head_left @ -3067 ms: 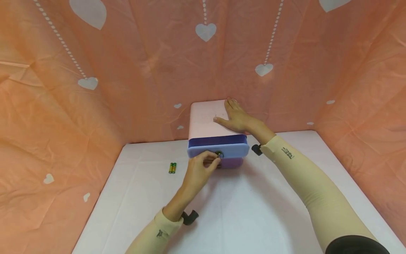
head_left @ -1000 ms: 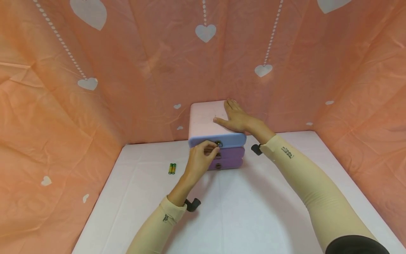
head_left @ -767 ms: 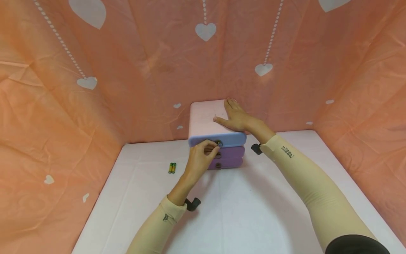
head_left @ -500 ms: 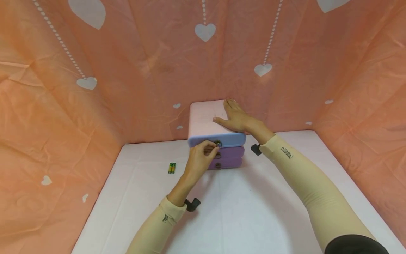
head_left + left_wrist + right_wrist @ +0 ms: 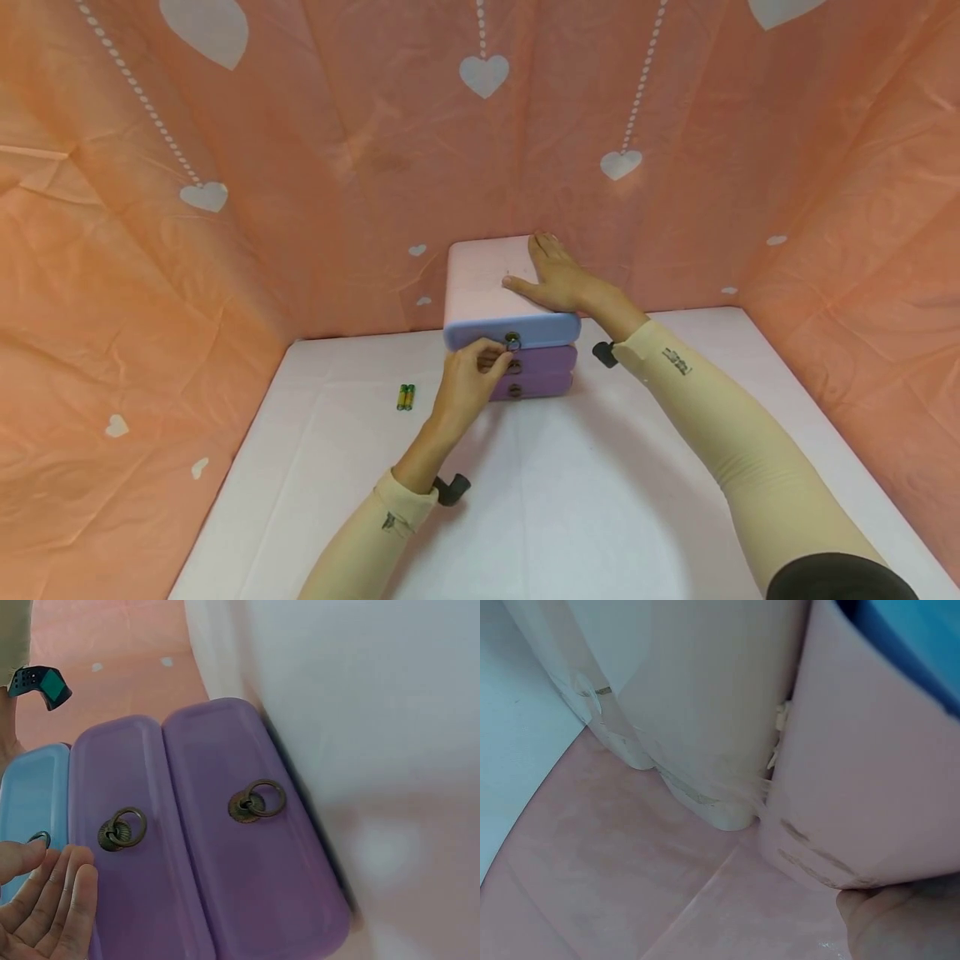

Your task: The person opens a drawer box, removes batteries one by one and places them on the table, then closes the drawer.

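Drawer box at the middle of the far edge of the white table, a hand on top and one at the upper pull
The right hand lies with fingers spread over the box top's right edge; the left hand has thumb and fingertips close together at the ring pull of the blue drawer, but I cannot tell whether they pinch it. Two batteries lie side by side between box and table's left edge, and bare white surface runs from the drawer fronts toward the wearer, with room for drawing back
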The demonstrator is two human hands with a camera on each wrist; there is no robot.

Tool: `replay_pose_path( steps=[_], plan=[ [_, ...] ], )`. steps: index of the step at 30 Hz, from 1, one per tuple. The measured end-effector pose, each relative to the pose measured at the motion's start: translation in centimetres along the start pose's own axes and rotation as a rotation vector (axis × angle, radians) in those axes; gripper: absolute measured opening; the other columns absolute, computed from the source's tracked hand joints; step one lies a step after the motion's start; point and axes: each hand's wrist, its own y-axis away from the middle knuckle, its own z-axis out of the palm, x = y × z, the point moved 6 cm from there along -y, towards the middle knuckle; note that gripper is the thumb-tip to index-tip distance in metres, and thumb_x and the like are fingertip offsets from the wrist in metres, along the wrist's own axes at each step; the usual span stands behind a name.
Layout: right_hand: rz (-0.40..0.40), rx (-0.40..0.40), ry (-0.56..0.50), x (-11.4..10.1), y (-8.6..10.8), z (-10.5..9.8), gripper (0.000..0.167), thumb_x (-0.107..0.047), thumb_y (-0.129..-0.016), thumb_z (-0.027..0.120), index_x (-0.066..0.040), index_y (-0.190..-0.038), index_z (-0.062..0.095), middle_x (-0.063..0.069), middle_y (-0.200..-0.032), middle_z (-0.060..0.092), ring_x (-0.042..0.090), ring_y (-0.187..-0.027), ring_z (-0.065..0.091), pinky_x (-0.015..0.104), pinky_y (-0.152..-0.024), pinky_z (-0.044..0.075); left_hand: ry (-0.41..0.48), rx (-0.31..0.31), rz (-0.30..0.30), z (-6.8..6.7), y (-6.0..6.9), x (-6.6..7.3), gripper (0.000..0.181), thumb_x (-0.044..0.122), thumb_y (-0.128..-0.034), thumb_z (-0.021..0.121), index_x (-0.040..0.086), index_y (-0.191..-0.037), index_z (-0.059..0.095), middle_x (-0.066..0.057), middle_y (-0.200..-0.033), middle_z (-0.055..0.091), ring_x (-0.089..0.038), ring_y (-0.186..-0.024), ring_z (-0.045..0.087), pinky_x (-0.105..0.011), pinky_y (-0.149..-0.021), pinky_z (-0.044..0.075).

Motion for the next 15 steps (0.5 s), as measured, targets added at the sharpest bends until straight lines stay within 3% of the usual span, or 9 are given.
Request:
replay_pose_path(
  steps=[15],
  plan=[
    [0.003, 0.012, 0.001, 0.0, -0.1, 0.1, 0.107, -0.067, -0.107, 0.046, 0.005, -0.168, -0.004, 0.022, -0.178, -0.011, 0.033, -0.165, -0.014, 0.047, -0.135, -0.004, 0.002, -0.014, -0.065, 0.5, 1.7, -2.6, 0.010, 0.012, -0.1040, 0.072, 0.004, -0.108, 0.077, -0.007, -0.102, 0.080, -0.022, -0.097, 0.076, -0.034, -0.086, 0.064]
  ],
)
